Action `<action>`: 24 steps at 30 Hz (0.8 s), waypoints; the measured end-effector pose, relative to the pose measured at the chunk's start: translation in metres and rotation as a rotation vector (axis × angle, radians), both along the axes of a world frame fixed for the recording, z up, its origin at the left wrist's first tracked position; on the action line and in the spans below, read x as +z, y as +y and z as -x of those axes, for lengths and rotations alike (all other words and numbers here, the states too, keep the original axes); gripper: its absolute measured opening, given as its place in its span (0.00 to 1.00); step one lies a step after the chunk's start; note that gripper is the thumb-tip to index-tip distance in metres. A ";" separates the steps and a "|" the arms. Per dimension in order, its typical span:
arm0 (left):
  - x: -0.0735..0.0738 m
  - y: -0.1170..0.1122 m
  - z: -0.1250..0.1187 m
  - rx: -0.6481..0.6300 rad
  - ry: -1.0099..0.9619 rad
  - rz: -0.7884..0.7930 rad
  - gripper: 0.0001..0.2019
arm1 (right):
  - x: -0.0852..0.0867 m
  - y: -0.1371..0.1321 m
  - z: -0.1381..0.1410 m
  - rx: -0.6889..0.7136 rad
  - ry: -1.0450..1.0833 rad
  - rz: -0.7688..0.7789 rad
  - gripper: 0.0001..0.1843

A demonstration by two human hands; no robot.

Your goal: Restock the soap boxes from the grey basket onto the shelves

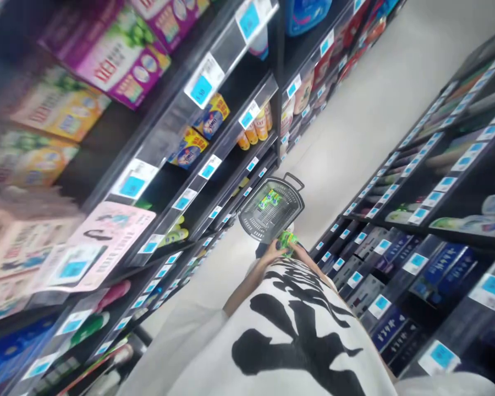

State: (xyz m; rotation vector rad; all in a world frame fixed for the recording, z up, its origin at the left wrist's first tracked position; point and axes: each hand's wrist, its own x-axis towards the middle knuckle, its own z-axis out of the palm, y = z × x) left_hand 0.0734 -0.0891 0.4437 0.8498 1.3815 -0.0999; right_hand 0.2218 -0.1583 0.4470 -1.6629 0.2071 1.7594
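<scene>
Low in front of my body I hold a small green package [287,242], its print too small to read. The fingers of my left hand [273,251] close on its left side. My right hand [299,251] is at its right side, partly hidden by the package and my shirt. Just beyond my hands, a dark grey shopping basket [247,227] with slotted walls sits on the floor, its handle at the far end. Inside lie green packs [269,198] with a similar look.
On my left, tall shelves hold purple detergent boxes [124,60], blue-yellow packs [210,116] and orange bottles [256,131]. Blue-and-white price tags [204,82] line the edges. Shelves with dark blue boxes [443,269] stand on the right. Pale floor [355,93] runs between both sides.
</scene>
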 end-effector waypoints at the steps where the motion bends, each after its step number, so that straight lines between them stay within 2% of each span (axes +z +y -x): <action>1: 0.006 0.000 0.002 -0.040 -0.001 -0.057 0.32 | 0.004 0.000 0.001 -0.006 0.019 -0.011 0.22; 4: 0.028 -0.003 0.013 -0.106 -0.005 -0.228 0.33 | 0.012 0.004 0.005 -0.027 0.038 -0.047 0.23; 9: 0.066 -0.011 0.039 -0.109 -0.003 -0.458 0.34 | 0.028 0.028 0.023 -0.026 -0.036 -0.126 0.27; 12: 0.079 -0.009 0.052 -0.075 -0.033 -0.642 0.36 | 0.045 0.042 0.028 -0.038 -0.066 -0.225 0.32; 15: 0.083 -0.005 0.055 0.051 -0.104 -0.824 0.40 | 0.065 0.052 0.022 -0.075 -0.072 -0.350 0.35; 17: 0.086 -0.001 0.052 0.185 -0.188 -0.809 0.42 | 0.078 0.058 0.015 -0.104 -0.066 -0.421 0.35; 19: 0.090 0.003 0.047 0.278 -0.337 -0.687 0.42 | 0.090 0.062 0.010 -0.121 -0.041 -0.482 0.33; 22: 0.102 0.011 0.037 0.214 -0.532 -0.521 0.42 | 0.108 0.066 0.004 -0.173 0.148 -0.551 0.27; 24: 0.112 0.015 0.029 0.113 -0.542 -0.518 0.44 | 0.120 0.067 0.000 -0.248 0.323 -0.563 0.25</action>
